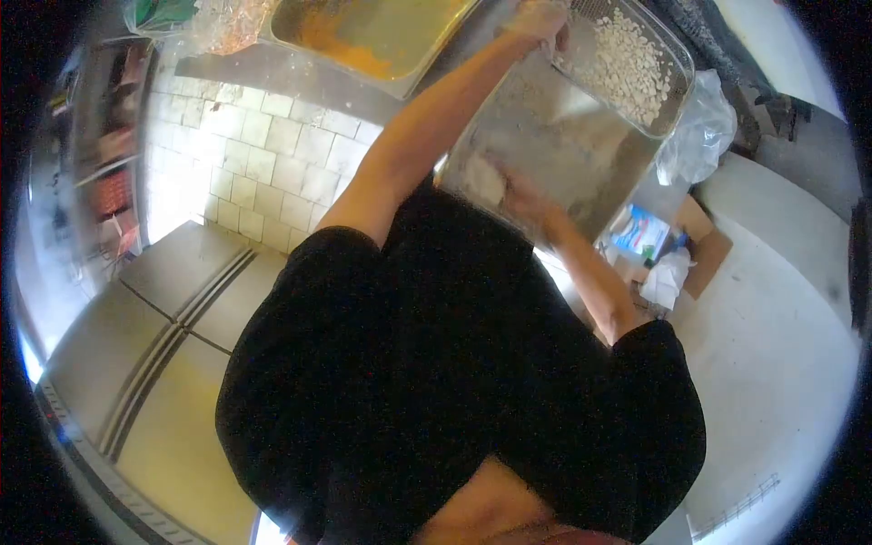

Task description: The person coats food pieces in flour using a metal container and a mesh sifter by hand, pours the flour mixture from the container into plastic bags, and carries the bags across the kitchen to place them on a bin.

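A shallow metal tray (pixel 568 150) with whitish powdery smears is in front of my body. Over its lower left part, my right hand (pixel 527 195) is closed around a pale, flattish piece (pixel 486 182), blurred so that its kind is unclear. My left hand (pixel 540 25) reaches to the far side, at the near left corner of a wire mesh basket (pixel 679 68). Its fingers curl down by the tray's far edge; what they grip is hidden. Many small whitish pieces (pixel 627 68) lie inside the basket.
Another metal tray (pixel 400 77) with orange-yellow residue stands at the upper left, near a clear plastic bag (pixel 227 27). More clear plastic (pixel 704 127) lies right of the basket. A blue-and-white package (pixel 640 232) and cardboard (pixel 708 245) are at right. Steel cabinet doors (pixel 182 272) stand at left.
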The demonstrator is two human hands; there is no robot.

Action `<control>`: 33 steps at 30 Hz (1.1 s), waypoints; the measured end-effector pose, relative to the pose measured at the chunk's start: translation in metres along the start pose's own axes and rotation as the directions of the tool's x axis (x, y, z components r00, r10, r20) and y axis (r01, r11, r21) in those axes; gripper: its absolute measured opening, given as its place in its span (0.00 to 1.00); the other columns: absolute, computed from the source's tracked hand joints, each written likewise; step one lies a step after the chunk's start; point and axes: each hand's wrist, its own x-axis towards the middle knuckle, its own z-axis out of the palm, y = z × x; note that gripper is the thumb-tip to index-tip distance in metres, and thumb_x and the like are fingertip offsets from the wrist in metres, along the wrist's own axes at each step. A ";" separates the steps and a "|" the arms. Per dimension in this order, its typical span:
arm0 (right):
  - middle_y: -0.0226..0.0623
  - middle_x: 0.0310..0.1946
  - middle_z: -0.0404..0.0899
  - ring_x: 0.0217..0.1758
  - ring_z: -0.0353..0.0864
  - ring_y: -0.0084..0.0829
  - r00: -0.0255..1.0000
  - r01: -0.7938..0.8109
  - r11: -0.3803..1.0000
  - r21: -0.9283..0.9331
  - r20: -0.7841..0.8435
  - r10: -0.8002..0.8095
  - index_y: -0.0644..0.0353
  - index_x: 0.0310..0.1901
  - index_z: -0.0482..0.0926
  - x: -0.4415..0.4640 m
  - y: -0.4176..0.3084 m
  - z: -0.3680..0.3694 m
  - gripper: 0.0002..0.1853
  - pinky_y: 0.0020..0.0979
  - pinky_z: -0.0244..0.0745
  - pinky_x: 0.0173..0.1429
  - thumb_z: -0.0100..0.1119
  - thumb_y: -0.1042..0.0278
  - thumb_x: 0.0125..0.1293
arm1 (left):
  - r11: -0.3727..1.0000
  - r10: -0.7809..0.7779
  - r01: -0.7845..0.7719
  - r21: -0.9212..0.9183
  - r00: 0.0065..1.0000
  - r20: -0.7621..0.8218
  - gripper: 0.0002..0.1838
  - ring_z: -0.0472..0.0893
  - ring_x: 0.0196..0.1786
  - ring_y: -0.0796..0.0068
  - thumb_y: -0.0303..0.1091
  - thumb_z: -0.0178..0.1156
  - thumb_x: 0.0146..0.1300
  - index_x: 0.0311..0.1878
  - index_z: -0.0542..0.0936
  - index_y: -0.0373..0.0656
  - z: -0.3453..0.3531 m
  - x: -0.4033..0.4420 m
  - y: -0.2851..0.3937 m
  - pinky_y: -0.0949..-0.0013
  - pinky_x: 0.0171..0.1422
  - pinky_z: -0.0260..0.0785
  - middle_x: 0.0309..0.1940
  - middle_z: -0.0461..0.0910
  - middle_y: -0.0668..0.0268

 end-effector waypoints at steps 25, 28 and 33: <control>0.42 0.50 0.77 0.53 0.78 0.33 0.671 0.369 0.861 0.350 -0.741 0.014 0.66 0.56 0.71 -0.052 -0.192 -0.070 0.21 0.30 0.74 0.57 0.48 0.59 0.70 | 0.984 -0.160 0.141 0.107 0.969 0.189 0.21 0.79 0.29 0.71 0.49 0.48 0.67 0.38 0.78 0.39 -0.007 0.019 -0.018 0.68 0.36 0.71 0.26 0.80 0.60; 0.45 0.52 0.76 0.58 0.74 0.36 0.477 0.235 0.887 -0.399 -0.747 -0.462 0.66 0.58 0.70 -0.026 -0.198 -0.136 0.24 0.31 0.67 0.63 0.46 0.55 0.70 | 0.981 -0.045 0.001 0.195 0.974 0.221 0.19 0.79 0.28 0.72 0.47 0.49 0.65 0.36 0.79 0.39 -0.005 0.019 -0.023 0.69 0.35 0.72 0.25 0.80 0.61; 0.45 0.59 0.72 0.63 0.69 0.35 0.525 -0.260 0.644 -0.719 -0.665 -0.531 0.66 0.60 0.69 -0.015 -0.202 -0.174 0.28 0.30 0.60 0.67 0.43 0.48 0.70 | 0.762 0.389 -0.462 0.455 0.887 0.249 0.16 0.81 0.20 0.67 0.36 0.53 0.59 0.20 0.82 0.40 -0.017 0.001 -0.007 0.65 0.30 0.74 0.18 0.81 0.58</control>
